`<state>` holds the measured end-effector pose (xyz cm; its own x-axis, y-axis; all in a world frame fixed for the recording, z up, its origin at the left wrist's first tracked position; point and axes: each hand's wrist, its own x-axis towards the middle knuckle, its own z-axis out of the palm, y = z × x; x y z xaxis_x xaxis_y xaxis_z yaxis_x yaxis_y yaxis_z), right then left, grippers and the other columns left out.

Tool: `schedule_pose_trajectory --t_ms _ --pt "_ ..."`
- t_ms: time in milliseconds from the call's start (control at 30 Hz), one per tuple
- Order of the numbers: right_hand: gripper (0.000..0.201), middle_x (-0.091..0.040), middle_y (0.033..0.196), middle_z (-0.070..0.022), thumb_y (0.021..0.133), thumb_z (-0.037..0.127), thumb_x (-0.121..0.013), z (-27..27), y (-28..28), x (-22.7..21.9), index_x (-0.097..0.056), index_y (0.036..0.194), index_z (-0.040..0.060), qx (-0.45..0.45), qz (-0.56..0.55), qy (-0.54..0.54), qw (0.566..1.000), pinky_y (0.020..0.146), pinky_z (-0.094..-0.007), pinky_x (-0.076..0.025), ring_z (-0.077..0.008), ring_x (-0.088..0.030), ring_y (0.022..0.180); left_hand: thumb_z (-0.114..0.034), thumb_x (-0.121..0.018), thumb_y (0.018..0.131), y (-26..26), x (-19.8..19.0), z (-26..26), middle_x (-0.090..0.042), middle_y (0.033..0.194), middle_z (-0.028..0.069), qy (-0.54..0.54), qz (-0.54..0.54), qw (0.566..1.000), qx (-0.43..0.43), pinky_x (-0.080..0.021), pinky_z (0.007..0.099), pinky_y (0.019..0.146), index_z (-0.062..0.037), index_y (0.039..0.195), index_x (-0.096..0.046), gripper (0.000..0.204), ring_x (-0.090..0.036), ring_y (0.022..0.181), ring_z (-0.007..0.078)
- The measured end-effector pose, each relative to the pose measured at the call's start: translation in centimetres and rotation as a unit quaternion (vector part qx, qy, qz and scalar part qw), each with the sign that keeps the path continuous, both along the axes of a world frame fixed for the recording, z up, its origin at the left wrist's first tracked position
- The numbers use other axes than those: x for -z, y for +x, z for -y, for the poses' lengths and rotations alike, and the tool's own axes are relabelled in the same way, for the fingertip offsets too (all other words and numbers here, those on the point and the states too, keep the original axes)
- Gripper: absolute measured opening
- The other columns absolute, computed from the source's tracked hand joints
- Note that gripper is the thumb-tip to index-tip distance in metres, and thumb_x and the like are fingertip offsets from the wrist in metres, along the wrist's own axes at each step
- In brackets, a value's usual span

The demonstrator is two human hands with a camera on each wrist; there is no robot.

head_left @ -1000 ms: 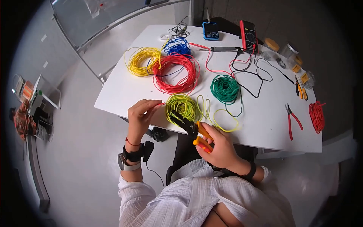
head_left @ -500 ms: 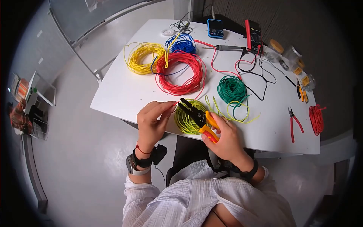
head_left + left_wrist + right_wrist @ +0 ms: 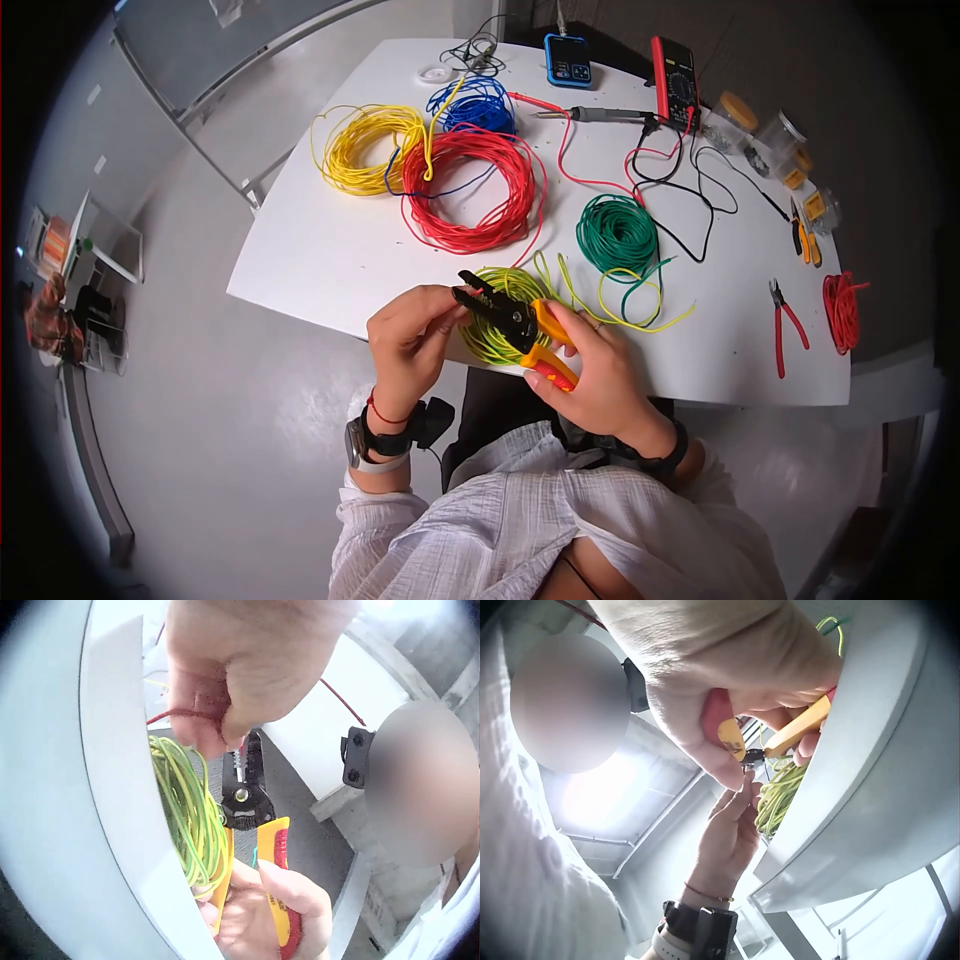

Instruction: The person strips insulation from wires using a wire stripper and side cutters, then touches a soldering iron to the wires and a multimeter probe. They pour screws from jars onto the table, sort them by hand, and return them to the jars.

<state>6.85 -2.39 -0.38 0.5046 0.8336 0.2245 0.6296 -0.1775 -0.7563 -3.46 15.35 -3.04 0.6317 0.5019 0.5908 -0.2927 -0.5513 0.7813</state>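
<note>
The left hand (image 3: 412, 335) pinches a thin red wire (image 3: 180, 712) between thumb and fingers, close to the tool's jaws. In the right hand (image 3: 600, 380) are the orange-and-red handles of a black wire stripper (image 3: 512, 318); its jaws stand parted, with the red wire's end between them in the left wrist view. Under the tool lies a yellow-green wire coil (image 3: 490, 350) at the table's front edge. The right wrist view shows the right hand (image 3: 735, 667) round both handles and the left hand (image 3: 731, 832) at the jaw tips.
Yellow (image 3: 350, 150), blue (image 3: 470, 105), red (image 3: 515, 200) and green (image 3: 617, 235) coils lie behind. Farther back are a soldering iron (image 3: 600, 114), a multimeter (image 3: 676, 85) and a blue device (image 3: 568, 62). Red-handled cutters (image 3: 778, 335), another red coil (image 3: 842, 315) and jars (image 3: 780, 135) stand right.
The left hand and the stripper have come together; the red wire's end, earlier in front of the jaws, is now between them. The view has shifted slightly.
</note>
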Motion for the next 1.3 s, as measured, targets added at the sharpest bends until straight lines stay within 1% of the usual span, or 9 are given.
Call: schedule_pose_trajectory --t_ms 67,333,433,567,700,900,967,1133,1300 --pt "0.061 -0.054 0.105 -0.0198 0.069 0.019 -0.068 -0.1 0.1 -0.2 -0.041 0.12 -0.0037 0.0 0.017 -0.009 1.0 0.08 -0.0383 -0.044 -0.034 -0.054 0.093 0.007 -0.061 0.073 0.1 0.0 0.2 -0.062 0.07 0.0088 -0.01 0.003 1.0 0.006 -0.045 0.0224 0.056 0.0027 0.084 -0.062 0.012 -0.06 0.063 0.0158" --pt "0.062 -0.053 0.107 -0.0199 0.069 0.018 -0.067 -0.4 -0.1 0.3 -0.041 0.121 -0.003 0.005 0.028 0.011 1.0 0.081 -0.0383 -0.043 -0.0346 -0.053 0.095 0.005 -0.063 0.073 -0.1 0.2 0.1 -0.062 0.069 0.0089 -0.007 0.0 1.0 0.023 -0.043 0.0218 0.055 0.0026 0.081 -0.062 0.009 -0.059 0.061 0.0155" --pt "0.063 -0.052 0.109 -0.0197 0.069 0.018 -0.067 -0.4 -0.1 0.4 -0.039 0.121 -0.0035 0.0 0.038 0.021 0.999 0.083 -0.0386 -0.042 -0.0346 -0.052 0.097 0.004 -0.063 0.074 0.1 0.1 0.3 -0.063 0.07 0.0087 0.003 0.014 1.0 0.008 -0.044 0.0221 0.055 0.003 0.081 -0.062 0.007 -0.058 0.061 0.0151" --pt "0.066 -0.05 0.112 -0.0199 0.069 0.017 -0.067 -0.5 -0.2 0.3 -0.037 0.123 -0.0044 -0.006 0.03 0.016 0.999 0.085 -0.0391 -0.041 -0.0349 -0.05 0.1 0.003 -0.061 0.077 0.1 0.3 0.8 -0.063 0.071 0.0088 -0.037 0.031 0.999 -0.012 -0.044 0.0217 0.056 0.0037 0.083 -0.062 0.006 -0.058 0.061 0.0134" --pt "0.066 -0.05 0.113 -0.0198 0.069 0.017 -0.067 -0.5 -0.3 0.4 -0.037 0.123 -0.0042 -0.006 0.021 0.02 1.0 0.086 -0.0392 -0.041 -0.035 -0.049 0.101 0.003 -0.059 0.078 0.1 0.4 1.0 -0.063 0.07 0.0089 -0.064 0.037 0.997 -0.01 -0.044 0.0212 0.056 0.0039 0.084 -0.062 0.006 -0.058 0.061 0.0122" --pt "0.067 -0.05 0.113 -0.0204 0.068 0.016 -0.068 -0.6 -0.2 0.6 -0.036 0.123 -0.0046 -0.002 0.033 0.026 0.999 0.086 -0.039 -0.041 -0.0352 -0.05 0.102 0.002 -0.058 0.08 0.0 0.3 1.3 -0.063 0.069 0.0083 -0.041 0.023 0.999 -0.015 -0.044 0.0205 0.057 0.0039 0.084 -0.061 0.006 -0.059 0.061 0.0117" --pt "0.067 -0.051 0.111 -0.0205 0.067 0.016 -0.069 -0.7 -0.2 0.7 -0.039 0.123 -0.0041 0.007 0.074 0.033 0.997 0.081 -0.0359 -0.045 -0.0326 -0.053 0.096 0.002 -0.058 0.08 0.1 0.3 1.5 -0.063 0.069 0.0083 -0.049 0.025 0.998 -0.017 -0.045 0.0205 0.057 0.0041 0.084 -0.061 0.006 -0.059 0.061 0.0116" --pt "0.067 -0.051 0.111 -0.0205 0.067 0.016 -0.069 -0.7 -0.3 0.8 -0.039 0.123 -0.0044 0.006 0.068 0.043 0.997 0.082 -0.0358 -0.045 -0.0326 -0.053 0.097 0.002 -0.058 0.08 0.2 0.7 1.6 -0.063 0.069 0.0085 -0.067 0.031 0.997 -0.025 -0.045 0.0204 0.058 0.0047 0.084 -0.061 0.005 -0.059 0.061 0.0116" --pt "0.066 -0.051 0.11 -0.0205 0.067 0.017 -0.07 -0.7 -0.4 1.0 -0.04 0.122 -0.005 0.009 0.079 0.047 0.996 0.081 -0.0356 -0.045 -0.0324 -0.054 0.096 0.001 -0.059 0.079 0.3 0.9 1.7 -0.063 0.068 0.0089 -0.03 0.03 0.997 -0.057 -0.045 0.0213 0.057 0.0033 0.084 -0.06 0.005 -0.059 0.06 0.0127"
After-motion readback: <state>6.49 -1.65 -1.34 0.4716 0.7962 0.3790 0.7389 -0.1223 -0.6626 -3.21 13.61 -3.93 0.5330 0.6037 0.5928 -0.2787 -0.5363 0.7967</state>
